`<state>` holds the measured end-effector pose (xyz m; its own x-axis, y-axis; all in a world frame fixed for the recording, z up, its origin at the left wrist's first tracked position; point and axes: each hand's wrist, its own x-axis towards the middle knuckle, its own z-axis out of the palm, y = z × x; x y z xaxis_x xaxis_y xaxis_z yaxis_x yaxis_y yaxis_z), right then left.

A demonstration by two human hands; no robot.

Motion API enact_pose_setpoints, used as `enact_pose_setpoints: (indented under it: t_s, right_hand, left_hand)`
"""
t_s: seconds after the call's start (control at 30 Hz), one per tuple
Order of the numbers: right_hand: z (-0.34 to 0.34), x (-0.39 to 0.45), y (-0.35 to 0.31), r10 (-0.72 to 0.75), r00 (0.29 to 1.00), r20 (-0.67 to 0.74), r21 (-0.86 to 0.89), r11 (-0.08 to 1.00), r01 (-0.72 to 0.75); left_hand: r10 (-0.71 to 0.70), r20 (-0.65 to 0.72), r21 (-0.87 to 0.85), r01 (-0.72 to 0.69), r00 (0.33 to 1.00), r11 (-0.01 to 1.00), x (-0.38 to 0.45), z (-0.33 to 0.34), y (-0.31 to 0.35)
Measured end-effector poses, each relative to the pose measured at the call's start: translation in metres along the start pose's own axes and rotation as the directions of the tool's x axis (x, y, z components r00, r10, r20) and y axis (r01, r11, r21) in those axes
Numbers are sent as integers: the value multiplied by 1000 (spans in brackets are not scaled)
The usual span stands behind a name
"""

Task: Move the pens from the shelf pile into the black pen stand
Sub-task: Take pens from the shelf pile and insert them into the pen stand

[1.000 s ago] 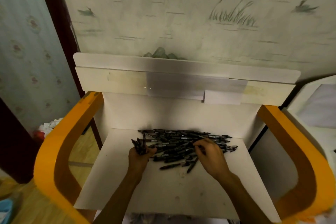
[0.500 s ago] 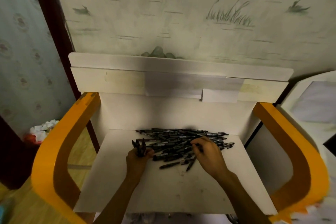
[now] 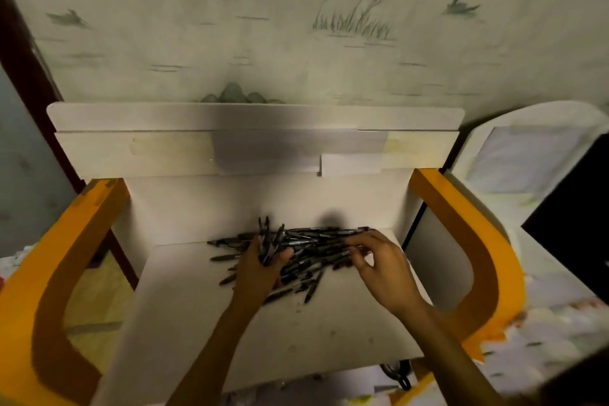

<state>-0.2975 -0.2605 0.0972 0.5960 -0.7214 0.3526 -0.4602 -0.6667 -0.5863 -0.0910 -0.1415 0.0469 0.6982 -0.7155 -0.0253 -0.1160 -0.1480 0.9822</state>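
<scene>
Left hand (image 3: 260, 269) has lifted its bunch (image 3: 268, 242); one pile (image 3: 316, 249) remains.

Head view, steeply down, close.

The left hand (image 3: 260, 269) covers the lower ends of the bundle of pens (image 3: 268, 241) it grips and part of the pen pile (image 3: 316, 250) beneath its fingers; how many it holds cannot be counted. Whether the right hand (image 3: 384, 269) pinches a pen between its curled fingertips cannot be told. Both forearms run off the bottom edge
</scene>
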Motion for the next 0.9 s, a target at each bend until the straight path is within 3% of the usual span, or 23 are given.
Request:
enact_pose_setpoints:
  t_s: [0.1,0.23,0.4,0.5,0.77,0.9]
  right_hand:
    - [-31,-12,12,4,999,-45,-3,1000,-4]
    - [-80,-33,35,39,992,-120,-76,996,-48]
    - [-150,-72,86,96,977,-190,-143,982,-124]
    - [-193,-97,121,126,969,-212,-144,977,-158]
    - [-312,-146,204,136,957,-255,-146,973,-177]
    - [-356,-155,244,156,955,-252,-168,965,-202]
  left_hand:
    - [-42,141,-41,48,989,998,-15,37,35]
    - [-108,395,-175,190,912,966,-46,92,78]
    - [-20,511,-233,161,859,959,-94,177,125]
    - [36,541,-257,124,841,958,-124,228,148]
    - [123,433,-378,56,893,924,-182,353,185]
    - [150,429,-347,10,891,938,-198,407,202]
